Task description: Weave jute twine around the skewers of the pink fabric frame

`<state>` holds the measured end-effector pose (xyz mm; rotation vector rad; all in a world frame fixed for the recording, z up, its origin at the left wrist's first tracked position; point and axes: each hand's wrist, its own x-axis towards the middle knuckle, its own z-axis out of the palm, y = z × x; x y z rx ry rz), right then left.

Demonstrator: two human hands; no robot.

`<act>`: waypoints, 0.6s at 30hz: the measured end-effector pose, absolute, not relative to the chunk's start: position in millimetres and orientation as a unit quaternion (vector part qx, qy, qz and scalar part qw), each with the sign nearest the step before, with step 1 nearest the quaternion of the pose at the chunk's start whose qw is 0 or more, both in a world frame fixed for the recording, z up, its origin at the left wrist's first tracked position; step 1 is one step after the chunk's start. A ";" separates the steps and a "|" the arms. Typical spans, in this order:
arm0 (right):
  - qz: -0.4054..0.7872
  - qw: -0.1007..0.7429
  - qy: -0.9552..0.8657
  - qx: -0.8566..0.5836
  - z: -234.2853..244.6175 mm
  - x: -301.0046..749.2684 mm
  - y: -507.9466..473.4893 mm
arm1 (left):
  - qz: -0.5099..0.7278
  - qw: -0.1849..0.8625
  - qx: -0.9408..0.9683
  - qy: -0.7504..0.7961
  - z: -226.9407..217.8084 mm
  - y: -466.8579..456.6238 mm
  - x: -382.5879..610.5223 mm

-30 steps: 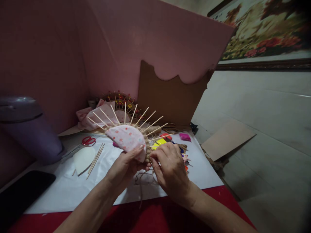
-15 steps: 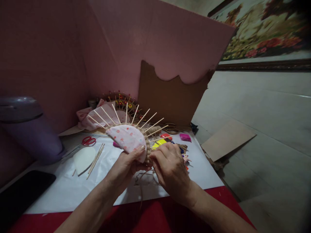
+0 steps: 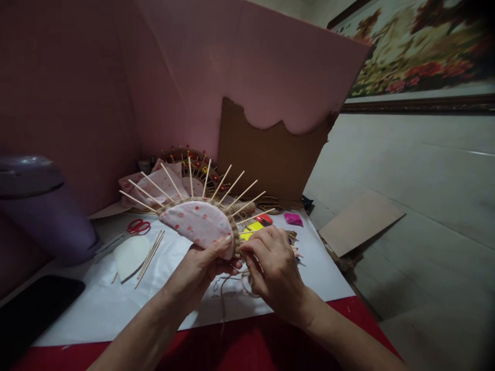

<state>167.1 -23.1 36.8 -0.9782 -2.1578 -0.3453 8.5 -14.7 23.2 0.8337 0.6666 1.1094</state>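
A half-round panel covered in pink floral fabric (image 3: 201, 224) is gripped by my left hand (image 3: 211, 260), thumb on the fabric face and fingers behind. Thin wooden sticks (image 3: 221, 181) fan out from its curved edge, where twine (image 3: 236, 234) is woven around their bases. At the panel's right end, my right hand (image 3: 273, 263) is closed, its fingertips pinching twine close to the last sticks. A loose twine strand (image 3: 223, 304) hangs beneath my hands. What lies under my right fingers is partly hidden.
Left of my hands lie red scissors (image 3: 138, 226), a white cut-out piece (image 3: 130, 256) and loose sticks (image 3: 150, 257). A phone (image 3: 44, 299) and a purple tumbler (image 3: 50, 211) stand farther left. Behind are a decorated stick-and-twine piece (image 3: 201, 165), cardboard (image 3: 266, 159) and a magenta packet (image 3: 293, 219).
The panel has turned slightly counterclockwise and shifted left, its sticks leaning farther left. My right hand stays pinched at the panel's right end. The view has shifted slightly.
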 end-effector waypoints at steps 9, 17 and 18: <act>-0.078 0.404 -0.831 -0.374 38.7 174.8 -26.5 | 0.502 0.714 0.384 0.303 24.3 -14.7 7.9; -0.056 0.388 -0.843 -0.369 38.2 176.7 -29.8 | 0.503 0.705 0.400 0.299 24.4 -15.6 8.9; -0.051 0.383 -0.846 -0.367 37.9 176.6 -29.9 | 0.505 0.702 0.403 0.299 23.7 -15.1 9.1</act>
